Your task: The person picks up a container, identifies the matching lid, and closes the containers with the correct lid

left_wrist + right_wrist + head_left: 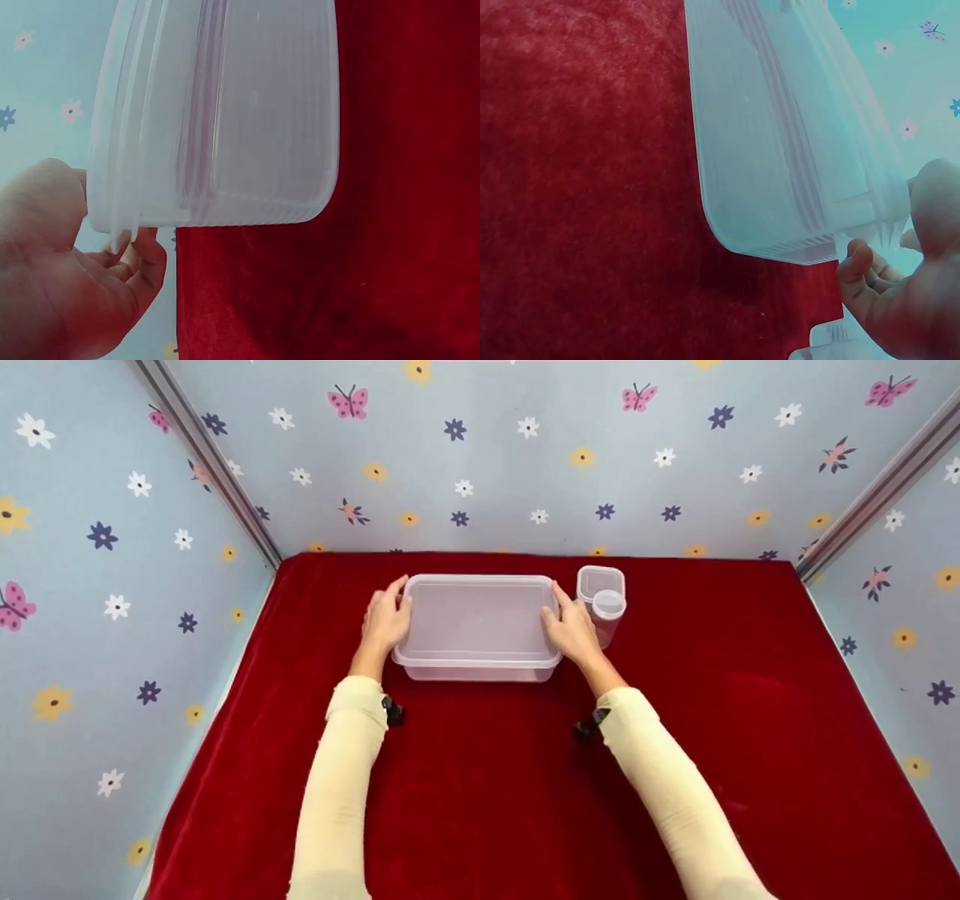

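Head view: from above and behind the arms, facing forward and down over the whole red table [480, 810] to the flowered back wall [525, 472] — far enough to take in both hands. Left wrist view: pressed close against the left hand [67, 285], looking along the end of the clear container [225, 112], table beyond. Right wrist view: equally close by the right hand [907, 300], mirrored. Shared by all three — the container, the red cloth and a strip of wall.
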Action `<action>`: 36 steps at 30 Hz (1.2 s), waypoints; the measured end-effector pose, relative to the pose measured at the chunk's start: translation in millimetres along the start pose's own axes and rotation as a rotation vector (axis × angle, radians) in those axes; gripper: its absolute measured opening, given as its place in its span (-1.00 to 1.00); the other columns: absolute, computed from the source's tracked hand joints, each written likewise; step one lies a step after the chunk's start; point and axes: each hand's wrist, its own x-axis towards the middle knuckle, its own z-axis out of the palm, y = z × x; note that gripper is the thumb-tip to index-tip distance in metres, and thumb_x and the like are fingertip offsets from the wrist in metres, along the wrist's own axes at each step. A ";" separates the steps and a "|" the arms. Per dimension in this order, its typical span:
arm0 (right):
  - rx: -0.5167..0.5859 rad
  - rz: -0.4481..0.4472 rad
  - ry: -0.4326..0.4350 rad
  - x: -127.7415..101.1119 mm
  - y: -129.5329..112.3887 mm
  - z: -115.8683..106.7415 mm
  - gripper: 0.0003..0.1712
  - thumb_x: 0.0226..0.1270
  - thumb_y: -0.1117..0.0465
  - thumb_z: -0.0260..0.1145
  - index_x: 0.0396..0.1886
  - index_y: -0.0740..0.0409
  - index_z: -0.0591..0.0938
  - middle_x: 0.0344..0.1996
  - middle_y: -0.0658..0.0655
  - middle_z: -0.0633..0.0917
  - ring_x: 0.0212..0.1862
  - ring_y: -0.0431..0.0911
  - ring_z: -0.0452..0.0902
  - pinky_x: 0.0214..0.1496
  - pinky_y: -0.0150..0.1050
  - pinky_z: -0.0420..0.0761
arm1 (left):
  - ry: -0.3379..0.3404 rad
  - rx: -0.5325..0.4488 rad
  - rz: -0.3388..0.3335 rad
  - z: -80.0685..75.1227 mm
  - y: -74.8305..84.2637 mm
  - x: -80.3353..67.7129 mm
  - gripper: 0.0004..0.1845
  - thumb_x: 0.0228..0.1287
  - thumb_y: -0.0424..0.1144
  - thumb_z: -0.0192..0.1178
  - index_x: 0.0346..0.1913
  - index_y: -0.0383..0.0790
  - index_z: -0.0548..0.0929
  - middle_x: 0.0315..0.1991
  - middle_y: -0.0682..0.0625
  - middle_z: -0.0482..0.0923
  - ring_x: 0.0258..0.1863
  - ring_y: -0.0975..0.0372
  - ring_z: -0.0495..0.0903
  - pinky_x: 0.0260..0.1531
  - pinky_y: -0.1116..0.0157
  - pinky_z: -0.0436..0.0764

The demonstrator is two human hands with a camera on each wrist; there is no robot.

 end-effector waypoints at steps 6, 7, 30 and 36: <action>-0.046 0.046 -0.018 -4.9 -28.1 -10.1 -0.21 0.73 0.00 0.17 0.85 -0.12 0.27 0.51 0.51 0.52 0.50 0.37 0.54 0.62 0.43 0.48 | -0.023 0.062 0.017 2.0 1.8 11.6 -0.40 0.82 -0.06 -0.04 0.79 0.16 0.32 0.55 -0.29 0.45 0.44 -0.27 0.58 0.45 -0.28 0.60; -0.052 0.043 -0.018 -1.5 -25.9 -8.2 -0.21 0.73 0.00 0.17 0.85 -0.12 0.26 0.52 0.50 0.52 0.51 0.36 0.53 0.61 0.43 0.48 | -0.031 0.053 0.005 0.2 7.4 7.5 -0.40 0.83 -0.11 -0.07 0.80 0.13 0.30 0.58 -0.31 0.42 0.47 -0.30 0.56 0.49 -0.31 0.57; -0.037 -0.055 0.001 19.0 5.3 5.4 -0.28 0.76 0.08 0.19 0.80 0.03 0.36 0.35 0.50 0.70 0.43 0.36 0.62 0.57 0.31 0.57 | 0.057 0.037 0.012 7.8 3.0 8.9 -0.45 0.84 -0.22 -0.07 0.74 -0.03 0.43 0.54 -0.34 0.52 0.54 -0.24 0.54 0.62 -0.21 0.49; 0.020 -0.032 0.022 23.8 29.8 14.9 -0.20 0.71 0.00 0.21 0.82 0.09 0.31 0.23 0.53 0.69 0.41 0.40 0.59 0.58 0.40 0.52 | 0.105 0.034 -0.021 9.0 5.3 -7.4 -0.46 0.82 -0.18 -0.04 0.71 0.01 0.46 0.44 -0.31 0.61 0.46 -0.25 0.61 0.48 -0.24 0.60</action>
